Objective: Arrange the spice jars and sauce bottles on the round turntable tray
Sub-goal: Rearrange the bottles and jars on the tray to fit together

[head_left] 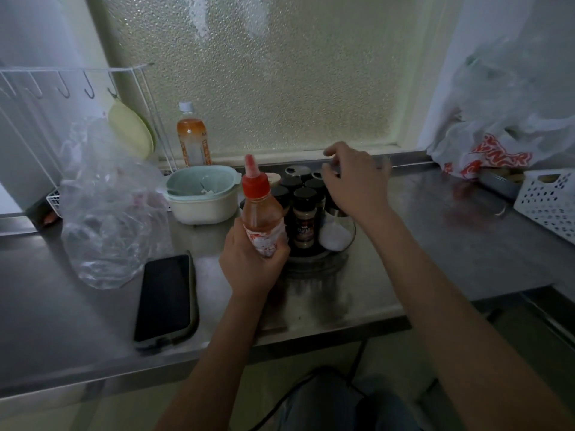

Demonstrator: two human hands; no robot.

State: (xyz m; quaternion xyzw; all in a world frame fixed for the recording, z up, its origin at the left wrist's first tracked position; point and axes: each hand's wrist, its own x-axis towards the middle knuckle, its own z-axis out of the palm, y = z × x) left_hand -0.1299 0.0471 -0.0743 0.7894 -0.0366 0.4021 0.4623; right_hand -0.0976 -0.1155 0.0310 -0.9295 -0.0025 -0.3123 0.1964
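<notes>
My left hand (250, 262) grips a sauce bottle (260, 209) with a red nozzle cap, held upright at the left edge of the round turntable tray (314, 264). On the tray stand several black-capped spice jars (305, 217) and a glass jar of white powder (336, 233). My right hand (354, 181) hovers over the jars at the tray's back right, fingers curled downward. Whether they touch a jar top is hidden by the hand.
A phone (165, 298) lies at the counter's front left beside a crumpled clear plastic bag (105, 206). A white bowl with a teal strainer (203, 194) sits left of the tray, a drink bottle (193, 138) behind it. At the right are a plastic bag (497, 129) and a white basket (547, 200).
</notes>
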